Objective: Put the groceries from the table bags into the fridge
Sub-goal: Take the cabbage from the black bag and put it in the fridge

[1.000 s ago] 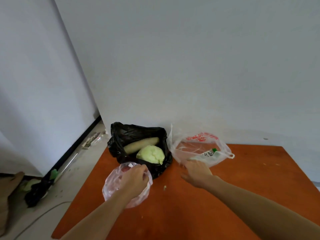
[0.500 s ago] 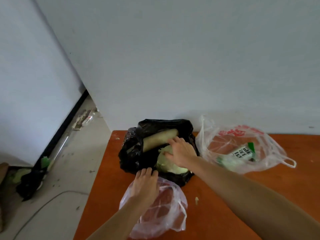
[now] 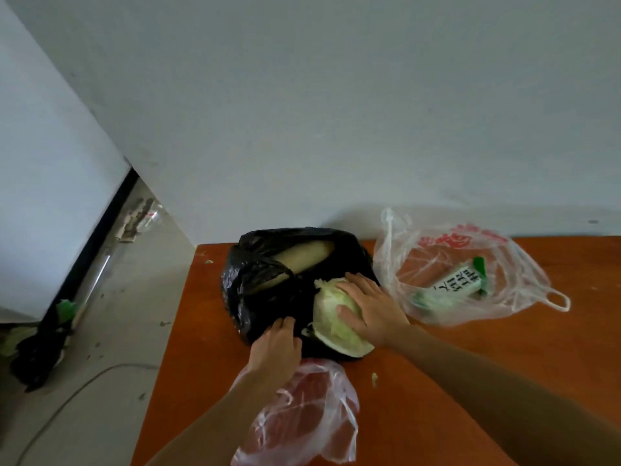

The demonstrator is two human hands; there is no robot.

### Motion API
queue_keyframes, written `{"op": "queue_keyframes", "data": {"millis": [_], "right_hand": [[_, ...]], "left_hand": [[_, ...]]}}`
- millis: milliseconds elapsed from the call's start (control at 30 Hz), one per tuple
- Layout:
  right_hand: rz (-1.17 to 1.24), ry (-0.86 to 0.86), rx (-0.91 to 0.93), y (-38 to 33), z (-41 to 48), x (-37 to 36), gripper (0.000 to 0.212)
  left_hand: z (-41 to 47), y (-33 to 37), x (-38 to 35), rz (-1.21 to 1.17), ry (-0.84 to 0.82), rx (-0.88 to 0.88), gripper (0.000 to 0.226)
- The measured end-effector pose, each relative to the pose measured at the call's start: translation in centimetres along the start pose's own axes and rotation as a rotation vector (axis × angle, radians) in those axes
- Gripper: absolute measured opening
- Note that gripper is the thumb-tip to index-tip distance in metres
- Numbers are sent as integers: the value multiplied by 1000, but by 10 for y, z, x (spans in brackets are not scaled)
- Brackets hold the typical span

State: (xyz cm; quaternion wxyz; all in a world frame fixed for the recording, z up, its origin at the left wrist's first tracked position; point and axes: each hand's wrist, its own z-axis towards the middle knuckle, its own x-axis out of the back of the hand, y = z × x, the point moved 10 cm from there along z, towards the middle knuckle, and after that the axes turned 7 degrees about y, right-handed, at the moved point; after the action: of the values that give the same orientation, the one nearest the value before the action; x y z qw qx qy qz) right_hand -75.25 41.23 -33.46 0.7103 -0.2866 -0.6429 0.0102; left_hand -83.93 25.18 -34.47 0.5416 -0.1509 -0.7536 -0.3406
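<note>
In the head view, the cabbage [image 3: 336,319] is seen half out of the black bag [image 3: 258,290], at the bag's near mouth. It is grasped from above by the right hand [image 3: 371,311], with fingers and thumb curved over its crown, probably so that it can be lifted clear. The bag's near rim is pinched by the left hand [image 3: 277,343], seemingly to hold the plastic down and keep the mouth open while the head is drawn out. A long pale vegetable [image 3: 304,258] is left lying deeper in the same bag.

The black bag is set near the left edge of the table [image 3: 504,381], close to the wall. A clear bag of meat [image 3: 302,418] lies just under the left wrist, so a straight pull toward the body is crowded. More room is offered upward and to the right front, where bare wood is seen. The printed bag [image 3: 447,242] with its carton [image 3: 457,284] lies just beside the right hand
</note>
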Motion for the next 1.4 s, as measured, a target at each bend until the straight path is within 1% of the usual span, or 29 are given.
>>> {"op": "queue_keyframes", "data": {"millis": [100, 167, 267, 333, 467, 567, 600, 667, 733, 800, 867, 900, 1000, 1100, 1133, 1233, 1333, 1400], "right_hand": [[10, 63, 31, 22, -41, 8, 67], [79, 110, -2, 39, -66, 15, 67], [218, 163, -103, 60, -96, 21, 62], [288, 191, -166, 69, -109, 20, 61], [453, 303, -339, 76, -125, 15, 74], [529, 377, -459, 79, -135, 4, 76], [584, 371, -524, 83, -139, -5, 78], [748, 341, -661, 88, -145, -27, 80], [838, 350, -718, 91, -148, -38, 79], [847, 349, -736, 92, -147, -42, 80], [864, 356, -758, 93, -147, -43, 80], [869, 373, -776, 94, -148, -41, 80], [831, 452, -822, 92, -157, -25, 84], [809, 561, -814, 82, -172, 2, 81], [807, 593, -813, 80, -178, 10, 80], [798, 688, -847, 70, -204, 38, 79], [760, 790, -898, 66, -241, 71, 77], [726, 869, -933, 68, -274, 94, 76]], "left_hand": [[13, 12, -1, -105, 20, 49, 37], [22, 26, -5, -192, 20, 75, 39], [34, 53, -18, -329, -13, 105, 44], [38, 69, -32, -415, -58, 155, 50], [35, 94, -71, -502, -169, 238, 61], [28, 96, -91, -586, -209, 317, 67], [26, 94, -97, -626, -219, 353, 72], [23, 86, -108, -714, -228, 408, 92], [21, 73, -124, -779, -239, 443, 102], [17, 74, -128, -833, -268, 474, 100], [13, 84, -122, -879, -279, 477, 89], [12, 88, -120, -876, -279, 461, 86], [11, 99, -111, -848, -260, 390, 88], [4, 124, -85, -862, -253, 294, 65], [3, 132, -81, -855, -259, 262, 64], [-9, 156, -71, -877, -293, 165, 80], [-29, 197, -65, -884, -368, 47, 83], [-56, 240, -52, -889, -436, -72, 78]]}}
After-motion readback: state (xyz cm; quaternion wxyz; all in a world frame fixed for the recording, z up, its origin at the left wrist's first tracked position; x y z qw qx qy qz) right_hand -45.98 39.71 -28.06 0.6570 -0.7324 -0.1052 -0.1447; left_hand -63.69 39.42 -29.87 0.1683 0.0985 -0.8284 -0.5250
